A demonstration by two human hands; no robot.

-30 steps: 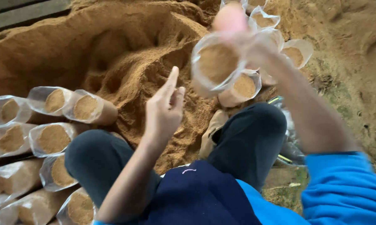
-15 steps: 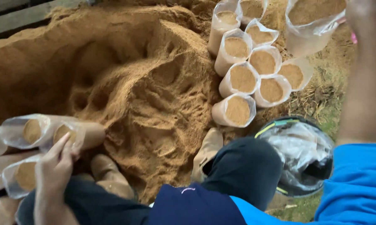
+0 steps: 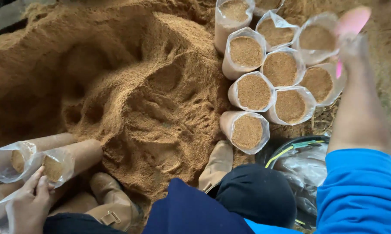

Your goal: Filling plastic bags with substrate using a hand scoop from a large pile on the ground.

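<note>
- The left hand (image 3: 28, 208) has come down low since a second ago, when it was up in the air with its fingers spread.
- Now it is resting at the open mouth of a filled bag (image 3: 72, 158) lying on its side. The fingers are pressed close together on the loose plastic. They are touching it, not wrapping around it yet.
- More lying bags (image 3: 26, 151) are sitting just beside it, on the far left.
- The big sawdust pile (image 3: 130, 86) is sitting in the middle, with dents and scoops in it.
- Brown boots (image 3: 117, 203) are poking into the edge of the pile, just under the person's dark knees.
- The standing bags (image 3: 265, 78) are packed close together to the right of the pile, all full and open at the top.
- The right hand (image 3: 349, 39) was carrying a full bag a moment ago. Now that bag (image 3: 317, 39) is down with the standing bags, at the far side of the group, so one more bag is joining the row.
- The right hand is touching the top of that bag. It is blurry, so I cannot tell if the fingers are gripping or letting go.
- A black bucket (image 3: 299, 145) with empty clear plastic in it is sitting under the blue sleeve (image 3: 360, 190).
</note>
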